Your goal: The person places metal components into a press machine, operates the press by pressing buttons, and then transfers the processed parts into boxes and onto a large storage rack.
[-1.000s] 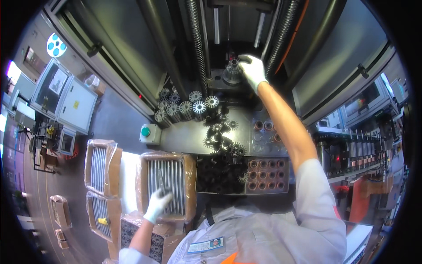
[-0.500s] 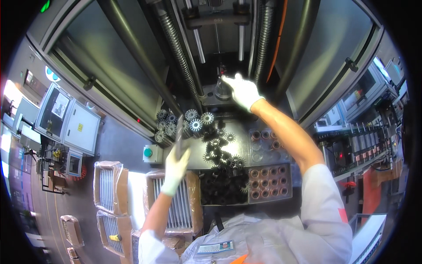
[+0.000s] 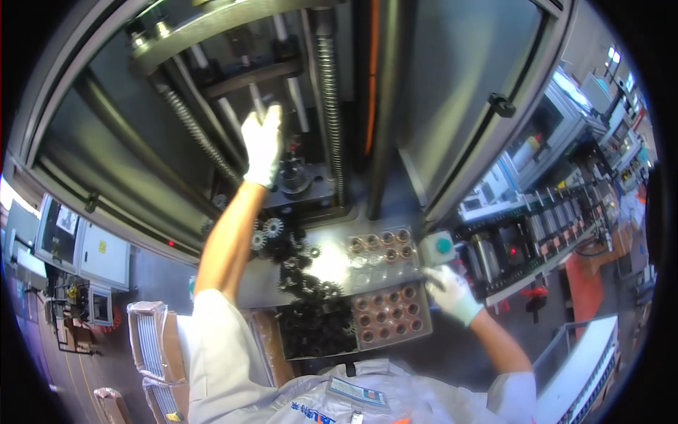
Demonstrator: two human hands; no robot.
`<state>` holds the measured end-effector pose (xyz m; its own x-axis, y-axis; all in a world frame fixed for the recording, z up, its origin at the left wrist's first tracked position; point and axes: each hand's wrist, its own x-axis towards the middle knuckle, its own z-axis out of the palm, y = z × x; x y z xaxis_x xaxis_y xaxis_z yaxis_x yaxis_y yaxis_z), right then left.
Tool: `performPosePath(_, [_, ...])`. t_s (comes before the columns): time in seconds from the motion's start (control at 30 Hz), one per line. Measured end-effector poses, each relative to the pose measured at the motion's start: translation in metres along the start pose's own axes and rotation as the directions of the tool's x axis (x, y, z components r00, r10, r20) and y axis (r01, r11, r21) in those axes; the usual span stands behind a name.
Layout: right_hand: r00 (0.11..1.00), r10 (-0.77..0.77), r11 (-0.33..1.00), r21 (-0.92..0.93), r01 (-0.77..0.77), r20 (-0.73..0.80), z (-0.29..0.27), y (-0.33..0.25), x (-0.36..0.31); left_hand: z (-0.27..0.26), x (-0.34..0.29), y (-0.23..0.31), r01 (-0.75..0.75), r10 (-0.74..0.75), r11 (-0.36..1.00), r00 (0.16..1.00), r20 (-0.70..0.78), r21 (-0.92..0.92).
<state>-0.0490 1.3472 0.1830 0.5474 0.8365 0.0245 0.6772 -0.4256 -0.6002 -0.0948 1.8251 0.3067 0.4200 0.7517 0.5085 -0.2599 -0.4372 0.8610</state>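
Both my hands wear white gloves. My left hand (image 3: 262,147) is raised inside the press, closed around a slim metal shaft (image 3: 256,96) that stands up from its fingers below the crosshead (image 3: 252,78). Beneath and right of that hand sits a round metal fixture (image 3: 294,179) on the press base. My right hand (image 3: 452,295) is low on the right, fingers apart, just below a box with a green button (image 3: 443,245). Left of it lies a clear tray of copper-coloured rings (image 3: 375,261); no contact with either is clear.
Dark toothed rotor pieces (image 3: 318,311) lie heaped left of a second ring tray (image 3: 420,324). Silver toothed discs (image 3: 272,227) stand by the press base. Wrapped boxes of metal shafts (image 3: 146,343) are at lower left. Press columns and a door frame (image 3: 487,127) flank the work area.
My left hand has carried the shaft up into the press. My right hand has left the fixture and come down right, near the button box. The view has turned rightward.
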Motion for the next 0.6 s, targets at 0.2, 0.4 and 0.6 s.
performPosePath(0.2, [0.994,0.108,0.985,0.140,-0.104,-0.020,-0.006,0.024,-0.052,0.007,0.030,0.011,-0.037,0.042,0.994,0.998,0.049,-0.102])
performPosePath(0.4, [0.978,0.206,0.836,0.521,-0.171,-0.010,0.002,0.036,-0.012,0.000,0.024,0.044,0.029,-0.025,0.999,0.988,0.155,-0.023])
performPosePath(0.6, [0.932,-0.001,0.970,0.226,0.089,-0.362,-0.040,0.016,0.028,0.032,-0.153,0.054,-0.212,0.126,0.896,0.964,0.235,0.390])
